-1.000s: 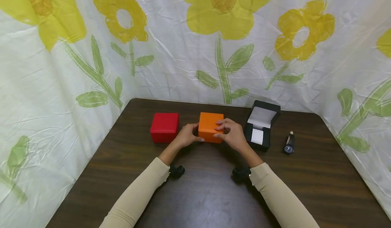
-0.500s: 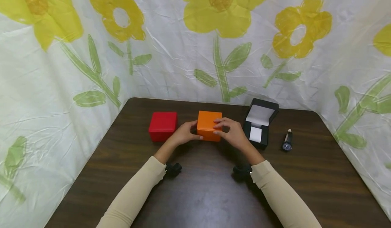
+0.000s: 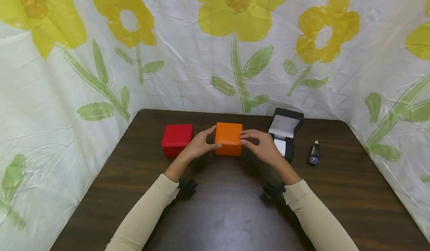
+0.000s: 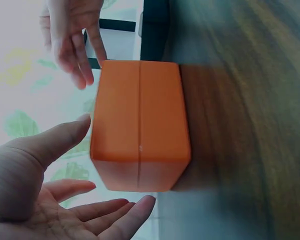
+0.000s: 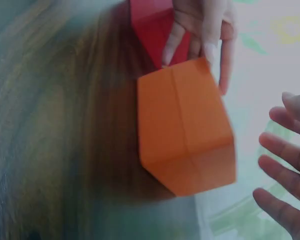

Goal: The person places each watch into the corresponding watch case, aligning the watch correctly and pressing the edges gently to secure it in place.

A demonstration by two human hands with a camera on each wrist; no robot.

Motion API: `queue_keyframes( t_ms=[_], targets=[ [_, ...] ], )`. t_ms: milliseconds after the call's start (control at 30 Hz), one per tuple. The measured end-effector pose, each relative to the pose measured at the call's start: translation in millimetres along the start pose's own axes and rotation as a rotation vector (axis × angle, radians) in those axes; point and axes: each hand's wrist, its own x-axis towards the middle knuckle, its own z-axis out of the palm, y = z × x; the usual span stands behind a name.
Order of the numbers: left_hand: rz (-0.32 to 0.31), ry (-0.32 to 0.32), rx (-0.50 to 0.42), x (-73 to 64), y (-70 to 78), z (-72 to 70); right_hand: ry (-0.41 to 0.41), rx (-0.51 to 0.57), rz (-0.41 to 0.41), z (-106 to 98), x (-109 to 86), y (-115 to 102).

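An orange closed box (image 3: 228,134), with a seam running round its sides, sits on the table between both hands. My left hand (image 3: 199,145) is at its left side, fingers spread and straight; in the left wrist view a gap shows between those fingers (image 4: 113,220) and the box. On the other side, my right hand (image 3: 260,145) is near the box's right edge. The right wrist view has its fingers (image 5: 285,150) extended and apart from the box. A red closed box (image 3: 177,140) stands just left of my left hand.
Behind the right hand stands a black watch box (image 3: 289,148), lid up, with a white cushion inside, partly hidden. A wristwatch (image 3: 314,154) with a dark strap lies to its right. The brown table (image 3: 215,213) meets a flower-printed white curtain (image 3: 188,75) at the back.
Both hands have eased away from the orange box. The right fingers, earlier over its top and front, have withdrawn to the right; the left hand has loosened. The box remains between them.
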Motion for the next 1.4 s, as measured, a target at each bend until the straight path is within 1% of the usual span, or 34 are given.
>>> queue_keyframes(
  t_ms=[133,300,400,500,600,700,833,933,1000,1100,1233,1400],
  targets=[
    [0.015,0.029,0.022,-0.9,7.7,-2.4,-0.006,-0.014,0.005,-13.1,-6.2,-8.4],
    [0.086,0.064,0.077,-1.1,21.4,-2.7,0.013,-0.021,-0.024,-29.5,-13.7,-17.0],
    [0.126,0.073,0.101,-1.8,30.8,-1.1,0.029,-0.024,-0.041,-38.3,-18.6,-20.1],
    [0.138,0.080,0.117,-3.0,39.6,2.3,0.051,-0.037,-0.047,-46.4,-23.7,-21.7],
    [0.136,0.088,0.119,-4.9,46.5,6.1,0.065,-0.039,-0.022,-54.7,-29.7,-24.3],
    [0.153,0.098,0.122,-6.1,51.7,8.5,0.080,-0.050,0.014,-62.4,-35.7,-29.1],
    [0.187,0.100,0.143,-4.2,57.7,12.0,0.115,-0.048,0.053,-73.0,-45.7,-45.4],
    [0.207,0.094,0.153,-2.0,63.4,15.9,0.141,-0.034,0.048,-81.2,-53.9,-55.8],
    [0.221,0.089,0.162,-0.2,67.4,19.5,0.156,-0.026,0.044,-85.6,-58.6,-54.0],
    [0.242,0.078,0.181,3.4,72.4,25.2,0.180,-0.023,0.048,-92.0,-64.7,-40.8],
    [0.270,0.058,0.205,7.3,77.3,32.5,0.192,-0.037,0.081,-100.5,-71.2,-25.0],
    [0.299,0.037,0.231,11.5,83.4,39.7,0.197,-0.051,0.129,-113.4,-80.6,-18.1]
  ],
)
